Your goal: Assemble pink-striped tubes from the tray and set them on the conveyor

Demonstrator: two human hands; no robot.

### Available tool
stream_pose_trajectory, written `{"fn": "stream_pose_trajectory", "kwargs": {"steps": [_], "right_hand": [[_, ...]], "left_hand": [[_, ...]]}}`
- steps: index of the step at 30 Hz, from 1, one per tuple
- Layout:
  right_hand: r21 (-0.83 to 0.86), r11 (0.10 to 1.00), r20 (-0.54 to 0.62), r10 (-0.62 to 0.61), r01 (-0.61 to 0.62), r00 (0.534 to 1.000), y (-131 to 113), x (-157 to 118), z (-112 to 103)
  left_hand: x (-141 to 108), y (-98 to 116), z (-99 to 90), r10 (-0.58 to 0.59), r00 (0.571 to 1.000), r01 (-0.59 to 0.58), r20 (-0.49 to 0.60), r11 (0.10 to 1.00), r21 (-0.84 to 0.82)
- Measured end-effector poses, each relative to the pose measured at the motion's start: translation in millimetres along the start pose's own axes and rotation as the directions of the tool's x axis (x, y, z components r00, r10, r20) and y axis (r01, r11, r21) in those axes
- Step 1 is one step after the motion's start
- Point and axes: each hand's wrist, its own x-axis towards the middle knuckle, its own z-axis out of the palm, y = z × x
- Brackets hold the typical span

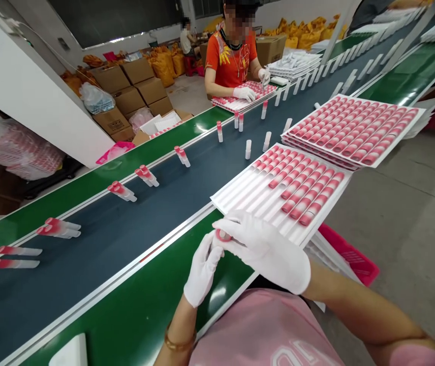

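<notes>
My gloved left hand (204, 269) and gloved right hand (267, 249) meet above the green edge of the bench. Both have their fingers closed around a small pink-ended tube (223, 235), its round end facing me; the gloves cover most of it. Just beyond my right hand lies a white grooved tray (236, 193), with pink-and-white tubes (309, 193) in rows on its far and right side. Its grooves nearest my hands are bare. Behind it, more full trays (354, 129) are stacked.
A dark conveyor belt (126, 249) runs diagonally past, carrying upright pink-and-white tubes (122, 190) and white tubes (248, 149). Across it, a person in orange (232, 61) works over another tray. A pink crate (349, 254) is below right; a white object (70, 351) lies front left.
</notes>
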Motion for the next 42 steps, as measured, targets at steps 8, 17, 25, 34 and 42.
{"fn": "stream_pose_trajectory", "kwargs": {"steps": [8, 17, 25, 34, 42], "right_hand": [[0.084, 0.991, 0.035, 0.098, -0.1, 0.995, 1.1, 1.1, 0.2], [-0.031, 0.99, -0.296, 0.12, -0.136, 0.947, -7.1, 0.3, 15.7], [0.172, 0.966, -0.265, 0.232, -0.19, 0.936, -9.3, -4.7, 26.6], [0.314, 0.945, 0.15, 0.045, -0.091, 0.988, 5.4, 6.1, -3.5], [0.266, 0.941, -0.093, 0.243, -0.211, 0.966, -3.4, -0.2, 20.6]], "left_hand": [[0.3, -12.7, -7.2, 0.016, 1.0, -0.016, -0.006, 1.0, -0.003], [-5.0, -26.2, -7.3, 0.029, 0.996, -0.028, -0.088, 1.0, 0.012], [-7.8, -16.3, -5.8, 0.114, 0.991, -0.114, -0.071, 0.993, 0.012], [-9.0, -16.2, -8.1, 0.09, 0.996, -0.09, 0.013, 0.996, 0.005], [-12.2, -21.6, -3.5, 0.09, 0.989, -0.083, -0.116, 0.994, 0.064]]}}
